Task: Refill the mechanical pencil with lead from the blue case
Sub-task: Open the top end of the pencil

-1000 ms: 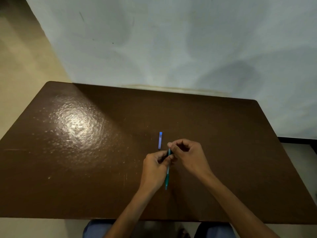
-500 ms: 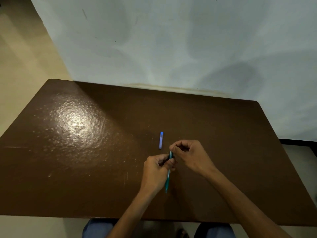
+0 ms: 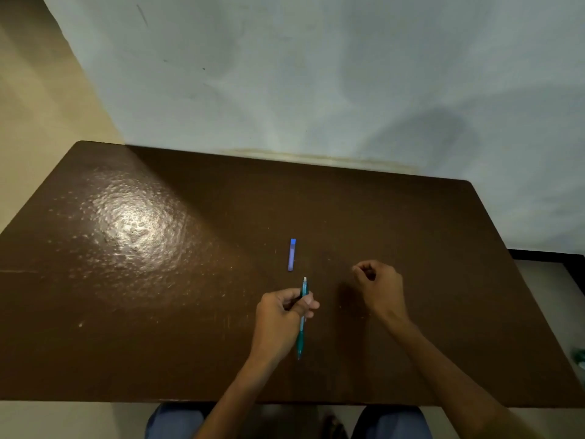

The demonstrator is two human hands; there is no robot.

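Note:
My left hand (image 3: 281, 315) grips a teal mechanical pencil (image 3: 301, 331) around its upper part. The pencil stands nearly upright over the brown table (image 3: 158, 343), with its white top end pointing away from me and its tip toward me. The blue lead case (image 3: 292, 254) lies flat on the table just beyond the pencil's top, touched by neither hand. My right hand (image 3: 381, 288) hovers to the right of the pencil, apart from it. Its fingers are curled with thumb and fingertips close together, and no object shows between them.
The table's far edge meets a pale wall. A bright glare patch (image 3: 133, 229) sits on the left half of the tabletop. My knees in blue trousers (image 3: 177, 423) show below the near edge. A small green thing (image 3: 579, 356) peeks in at the right border.
My right hand has let go of the pencil's top and moved away to the right. The pencil's white end is now uncovered. My left hand keeps its grip.

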